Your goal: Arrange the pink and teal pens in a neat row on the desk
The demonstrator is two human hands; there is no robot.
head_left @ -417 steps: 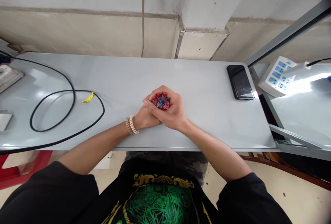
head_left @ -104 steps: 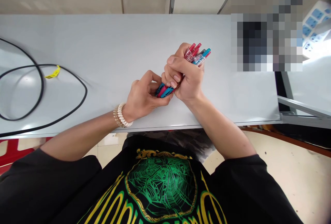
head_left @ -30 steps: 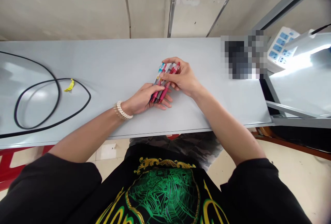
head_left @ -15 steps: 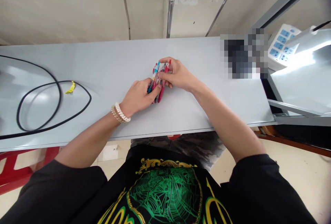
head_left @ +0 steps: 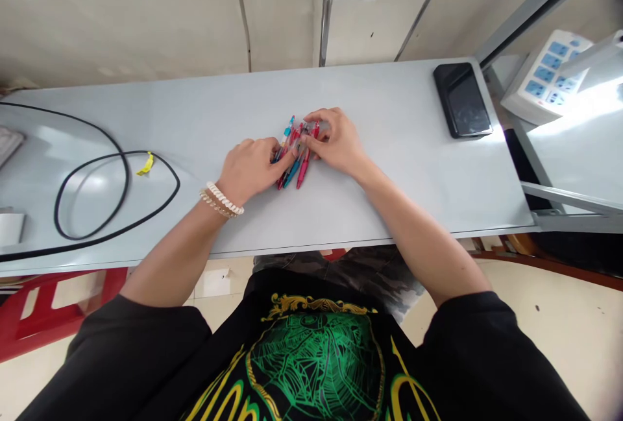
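Where visible, pens [head_left: 303, 169] slant forward-right.

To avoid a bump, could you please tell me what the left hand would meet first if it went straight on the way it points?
The left hand would probably meet the pens first, since it touches them; the right hand lies just beyond, though depth is unclear.

I see smooth, shiny plastic on the slim pink, red and blue pens [head_left: 304, 168], partly see-through, and a soft sheen across the smooth, pale grey tabletop [head_left: 370, 200]. My black short-sleeved cloth T-shirt [head_left: 316, 356] is matt, while the thin black looped cable [head_left: 128, 178] has a fairly dull skin, rubber or plastic, I can't quite tell.
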